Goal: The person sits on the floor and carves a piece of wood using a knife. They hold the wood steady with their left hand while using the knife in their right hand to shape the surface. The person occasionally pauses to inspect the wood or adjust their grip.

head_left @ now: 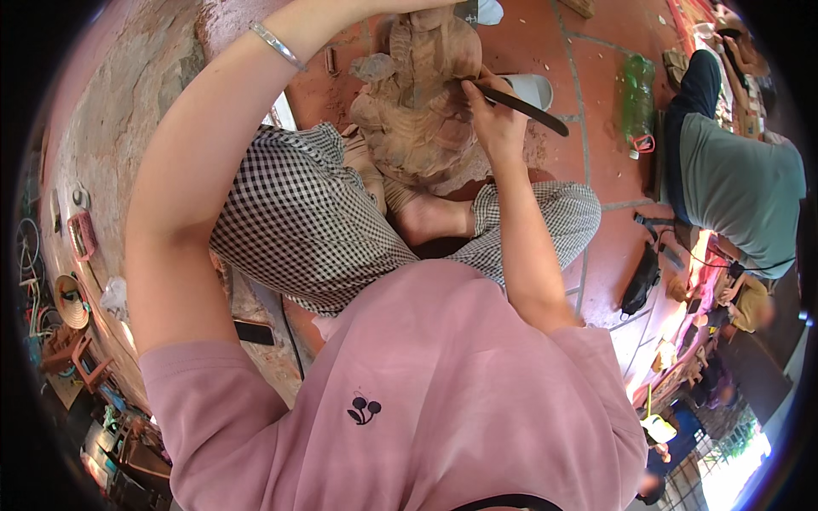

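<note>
Between my crossed legs stands a carved brown wooden figure [417, 111], upright on the floor, with folds and a rounded base. My right hand [498, 123] is closed round a long, dark, flat strip-like tool [532, 112]. One end of the tool meets the figure's right side, while the other sticks out to the right past my hand. Across the top of the figure reaches my left hand [400, 5], with a silver bracelet on the forearm. The picture's upper edge cuts this hand off, so its fingers are hidden.
Red floor tiles [596, 162] surround the figure. A pale slipper [532, 91] lies just behind the tool, and a green plastic bottle [637, 102] farther right. A phone [254, 333] rests by my left hip. At right a person in a grey-green shirt [741, 187] sits close.
</note>
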Motion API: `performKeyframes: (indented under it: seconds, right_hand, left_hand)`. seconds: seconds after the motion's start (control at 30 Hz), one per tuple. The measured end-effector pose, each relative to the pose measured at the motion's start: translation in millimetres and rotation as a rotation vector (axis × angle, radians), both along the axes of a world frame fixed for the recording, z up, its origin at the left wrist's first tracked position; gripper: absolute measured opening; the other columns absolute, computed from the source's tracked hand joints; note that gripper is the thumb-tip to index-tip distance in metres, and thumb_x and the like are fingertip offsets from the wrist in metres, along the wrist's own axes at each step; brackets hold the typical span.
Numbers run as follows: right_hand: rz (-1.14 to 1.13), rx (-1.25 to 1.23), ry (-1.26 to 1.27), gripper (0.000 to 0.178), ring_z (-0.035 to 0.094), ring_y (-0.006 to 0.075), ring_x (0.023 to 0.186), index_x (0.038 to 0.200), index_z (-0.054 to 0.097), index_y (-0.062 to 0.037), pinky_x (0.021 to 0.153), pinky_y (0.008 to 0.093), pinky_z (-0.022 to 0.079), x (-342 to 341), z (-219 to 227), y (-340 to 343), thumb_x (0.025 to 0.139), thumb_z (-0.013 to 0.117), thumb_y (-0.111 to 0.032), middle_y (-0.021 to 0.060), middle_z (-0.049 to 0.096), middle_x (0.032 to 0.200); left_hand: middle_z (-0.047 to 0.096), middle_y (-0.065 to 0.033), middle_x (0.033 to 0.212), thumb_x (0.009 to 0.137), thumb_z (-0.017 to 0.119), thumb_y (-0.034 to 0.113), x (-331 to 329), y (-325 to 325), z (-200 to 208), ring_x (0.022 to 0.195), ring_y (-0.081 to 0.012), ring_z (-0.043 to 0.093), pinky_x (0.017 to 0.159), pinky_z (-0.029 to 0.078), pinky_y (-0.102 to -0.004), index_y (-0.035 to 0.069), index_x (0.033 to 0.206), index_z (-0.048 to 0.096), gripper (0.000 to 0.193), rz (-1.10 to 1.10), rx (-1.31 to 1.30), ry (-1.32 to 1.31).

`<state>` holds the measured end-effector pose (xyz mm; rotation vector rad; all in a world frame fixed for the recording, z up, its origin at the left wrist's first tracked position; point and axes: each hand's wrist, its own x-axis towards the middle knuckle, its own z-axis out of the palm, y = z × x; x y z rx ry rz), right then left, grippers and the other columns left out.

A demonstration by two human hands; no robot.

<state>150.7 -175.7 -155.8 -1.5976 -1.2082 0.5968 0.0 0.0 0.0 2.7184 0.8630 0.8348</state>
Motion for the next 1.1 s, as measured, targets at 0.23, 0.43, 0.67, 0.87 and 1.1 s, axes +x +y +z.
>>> performKeyframes:
  seconds: [0.23, 0.43, 0.67, 0.87, 1.1]
  right_hand:
    - [-0.004, 0.030, -0.352, 0.016, 0.068, 0.0214, 0.092, 0.095, 0.068, 0.0027, 0.080, 0.0331, 0.054, -7.9, 20.7, -8.7, 0.089, 0.073, -0.011, 0.0163, 0.071, 0.113]
    - [-0.071, -0.060, 0.459, 0.016, 0.066, 0.0162, 0.100, 0.099, 0.063, 0.0051, 0.083, 0.0291, 0.054, 8.0, 10.1, -22.8, 0.097, 0.065, -0.011, 0.0151, 0.069, 0.120]
    - [-0.123, -0.031, 0.121, 0.022, 0.063, 0.0231, 0.110, 0.102, 0.066, 0.0033, 0.096, 0.0339, 0.049, -20.0, 0.1, -37.1, 0.095, 0.069, -0.017, 0.0160, 0.067, 0.122]
    - [-0.143, 0.025, 0.060, 0.021, 0.065, 0.0250, 0.105, 0.101, 0.068, 0.0031, 0.092, 0.0352, 0.050, -24.5, -2.9, -27.9, 0.091, 0.071, -0.015, 0.0167, 0.068, 0.116]
    - [-0.127, -0.080, 0.182, 0.021, 0.064, 0.0154, 0.098, 0.104, 0.068, 0.0045, 0.088, 0.0296, 0.051, -22.8, 5.5, -31.0, 0.095, 0.068, -0.015, 0.0124, 0.071, 0.110]
  left_hand:
    - [0.069, -0.0150, 0.102, 0.082, 0.070, 0.031, 3.5, -3.6, -2.2, 0.101, -0.0336, 0.064, 0.091, 0.052, -0.0425, 0.005, 0.112, 0.068, 0.040, -0.003, -0.005, -0.036]
    - [0.069, -0.0152, 0.104, 0.081, 0.070, 0.031, -0.8, -2.3, -2.5, 0.101, -0.0343, 0.065, 0.091, 0.052, -0.0422, 0.006, 0.113, 0.068, 0.041, -0.013, 0.016, -0.028]
    - [0.068, -0.0160, 0.104, 0.080, 0.071, 0.032, 0.2, -0.7, -1.6, 0.102, -0.0347, 0.065, 0.091, 0.052, -0.0425, 0.006, 0.113, 0.068, 0.042, -0.021, 0.021, -0.015]
    - [0.068, -0.0163, 0.105, 0.081, 0.070, 0.032, -3.9, -0.1, 0.3, 0.103, -0.0349, 0.064, 0.092, 0.052, -0.0424, 0.005, 0.114, 0.068, 0.042, -0.028, 0.020, -0.014]
    - [0.068, -0.0164, 0.107, 0.082, 0.069, 0.032, -3.4, -1.0, 1.7, 0.104, -0.0350, 0.064, 0.093, 0.052, -0.0426, 0.006, 0.115, 0.067, 0.042, 0.001, 0.010, 0.012]
